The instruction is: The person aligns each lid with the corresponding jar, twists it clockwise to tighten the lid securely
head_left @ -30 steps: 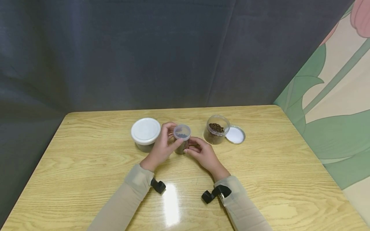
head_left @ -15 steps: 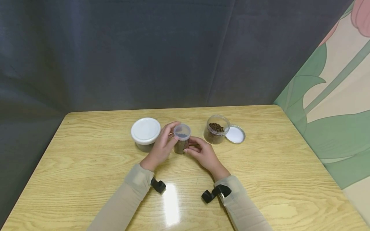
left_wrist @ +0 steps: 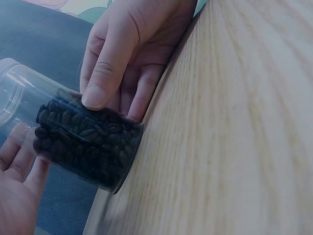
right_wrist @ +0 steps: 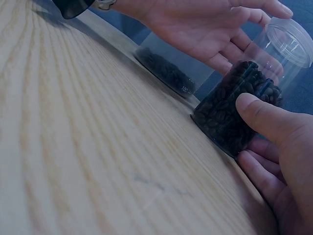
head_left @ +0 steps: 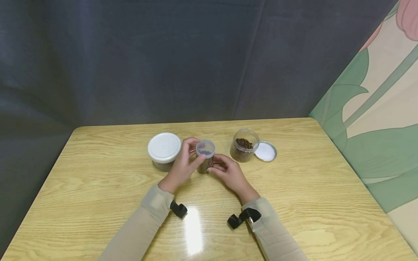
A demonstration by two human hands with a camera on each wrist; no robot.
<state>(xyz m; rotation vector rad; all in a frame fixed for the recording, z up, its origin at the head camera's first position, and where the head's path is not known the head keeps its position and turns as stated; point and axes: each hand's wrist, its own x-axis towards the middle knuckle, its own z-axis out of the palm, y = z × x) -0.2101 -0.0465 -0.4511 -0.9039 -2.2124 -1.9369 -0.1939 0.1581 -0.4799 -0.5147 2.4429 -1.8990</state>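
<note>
Head view, and a white-lidded tub (head_left: 164, 151) sits just beside the left hand (head_left: 183, 165), crowding that side, while to the right an open-topped jar (head_left: 241, 158) shows brown beans (head_left: 244, 144), its silver-rimmed lid (head_left: 266, 152) lying flat next to it! Upright between the 2 hands stands the clear lidded jar (head_left: 205, 163): the left hand curves thumb and fingers round its top, the right hand (head_left: 230, 174) pinches its lower wall! Dark curtain (head_left: 163, 65) behind the far table edge, wood-grain table (head_left: 310, 181) stretching right and between the forearms (head_left: 130, 232)
</note>
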